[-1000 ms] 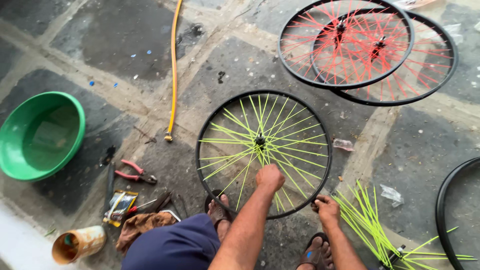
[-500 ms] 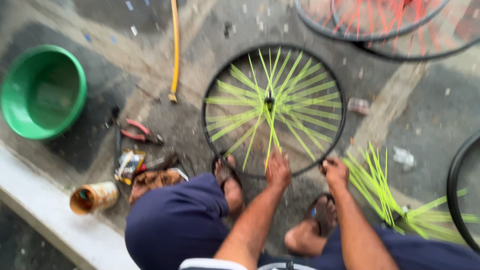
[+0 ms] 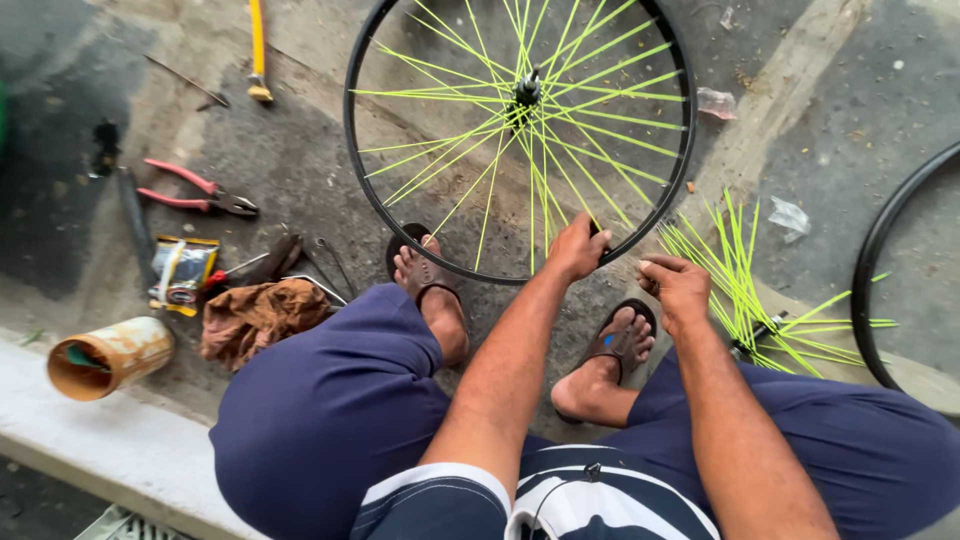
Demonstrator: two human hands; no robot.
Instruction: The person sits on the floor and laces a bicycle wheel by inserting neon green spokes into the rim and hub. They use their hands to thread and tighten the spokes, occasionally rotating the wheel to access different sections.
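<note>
**Bicycle wheel with lime spokes stood on its rim between two sandalled feet**

Bicycle wheel (image 3: pixel 520 130) stood upright on the concrete floor (image 3: pixel 300 180), its black rim resting just ahead of the person's feet and its hub (image 3: pixel 527 90) near the top of the view. Neon yellow-green spokes fanned from that hub to the rim, unevenly: they crowded the lower middle and right, and wide gaps showed on the left side.

Off to the left lay a rusty tin can (image 3: pixel 108 357) on its side, a small yellow packet (image 3: pixel 182 272), red-handled pliers (image 3: pixel 195 190) and a brown rag (image 3: pixel 258 315), all well apart from the wheel. The left foot (image 3: pixel 428 285) sat in a sandal touching the rim's lower edge.

The left hand (image 3: pixel 578 247) was closed over the rim at its lowest right part, fingers wrapped around the edge. The right hand (image 3: pixel 678 288) hovered just beside it, fingers curled in as if pinching something small; what it held, if anything, could not be told.

Only that one grip and the foot seemed to steady the wheel, so a loosened hold might have let it roll or tip sideways. A small part dropped from the right hand would likely have been hard to find on the gritty floor. The loose spokes (image 3: pixel 745 285) heaped beside the right foot (image 3: pixel 615 345) could have been stepped on and bent.
</note>
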